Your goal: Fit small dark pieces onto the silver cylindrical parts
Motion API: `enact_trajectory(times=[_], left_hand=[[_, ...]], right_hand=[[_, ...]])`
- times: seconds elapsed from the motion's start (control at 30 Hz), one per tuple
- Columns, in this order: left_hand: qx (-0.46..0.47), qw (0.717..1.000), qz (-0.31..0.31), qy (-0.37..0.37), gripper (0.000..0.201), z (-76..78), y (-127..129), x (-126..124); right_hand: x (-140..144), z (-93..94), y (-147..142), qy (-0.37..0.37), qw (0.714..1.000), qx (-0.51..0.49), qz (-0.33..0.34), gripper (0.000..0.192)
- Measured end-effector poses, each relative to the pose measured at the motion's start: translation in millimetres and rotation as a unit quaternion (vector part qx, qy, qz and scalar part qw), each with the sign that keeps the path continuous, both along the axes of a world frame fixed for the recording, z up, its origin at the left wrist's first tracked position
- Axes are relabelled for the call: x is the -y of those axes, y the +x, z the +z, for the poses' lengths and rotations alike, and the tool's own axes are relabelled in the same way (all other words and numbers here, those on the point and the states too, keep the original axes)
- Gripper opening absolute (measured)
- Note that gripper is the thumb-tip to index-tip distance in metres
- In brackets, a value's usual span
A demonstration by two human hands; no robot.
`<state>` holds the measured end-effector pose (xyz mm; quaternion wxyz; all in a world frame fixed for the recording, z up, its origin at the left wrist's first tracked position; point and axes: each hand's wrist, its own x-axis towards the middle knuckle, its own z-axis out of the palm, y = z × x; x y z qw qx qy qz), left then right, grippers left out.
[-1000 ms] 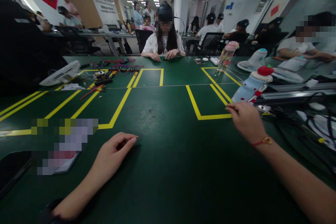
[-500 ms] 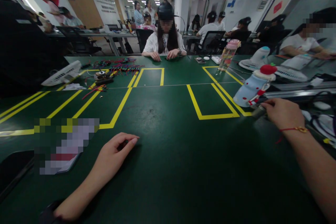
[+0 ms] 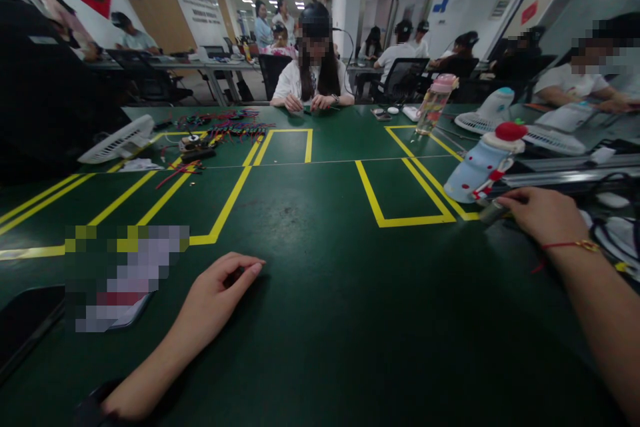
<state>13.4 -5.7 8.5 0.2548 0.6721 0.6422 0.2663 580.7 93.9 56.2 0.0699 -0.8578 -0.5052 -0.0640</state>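
My right hand [image 3: 545, 213] reaches out on the right, its thumb and fingers closed on the near end of a small grey cylinder [image 3: 493, 213]. The cylinder lies low, by the base of a light-blue bottle [image 3: 469, 172] with a red lid and a red-and-white strap. What the cylinder is, I cannot make out. On the table, left of the middle, rests my left hand [image 3: 223, 280]; it holds nothing visible, and its fingers are loosely bent with a gap behind the thumb.
Yellow tape [image 3: 417, 221] marks the green table [image 3: 325, 320]. Phones [image 3: 33, 313] lie at left, one blurred out. Coloured wires [image 3: 235, 130] and a white fan [image 3: 120, 140] are farther left. A pink-lidded bottle [image 3: 435, 107], fans and metal rails [image 3: 560, 177] stand right. A person [image 3: 313, 73] sits opposite.
My right wrist has shifted slightly to the right, while the grey cylinder stays almost in place. My left hand has not moved. The hands of the person opposite have shifted a little.
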Motion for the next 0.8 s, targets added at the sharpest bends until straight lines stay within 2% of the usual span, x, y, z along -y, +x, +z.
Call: enact_trajectory(times=[0.13,0.27,0.4,0.5,0.63,0.73,0.8], left_hand=[[0.003,1.000,-0.001,-0.003,0.034,-0.9,0.6,-1.3],[0.007,1.000,-0.002,-0.007,0.034,-0.7,0.3,-0.9],[0.007,1.000,0.000,-0.011,0.034,-0.6,-0.5,0.5],[0.006,1.000,0.001,-0.013,0.034,-2.0,-1.4,0.5],[0.005,1.000,0.000,-0.015,0.033,-4.4,-2.3,-0.6],[0.005,1.000,-0.002,-0.015,0.032,-5.0,-2.8,-0.9],[0.005,1.000,-0.003,-0.015,0.032,-4.8,-3.1,-0.7]], right_hand=[[1.2,0.5,3.7,-0.005,0.999,-0.019,-0.029,0.052],[0.6,-0.4,6.0,-0.007,0.998,-0.027,-0.051,0.047],[-1.7,-0.5,11.2,0.000,0.998,-0.054,-0.022,0.036],[0.4,-4.4,11.7,0.015,0.996,-0.085,0.025,0.040],[9.6,-25.2,-0.8,0.086,0.990,-0.089,0.063,0.056],[15.6,-44.3,-13.0,0.173,0.980,-0.069,0.072,0.049],[17.2,-50.7,-18.8,0.219,0.969,-0.069,0.086,0.043]])
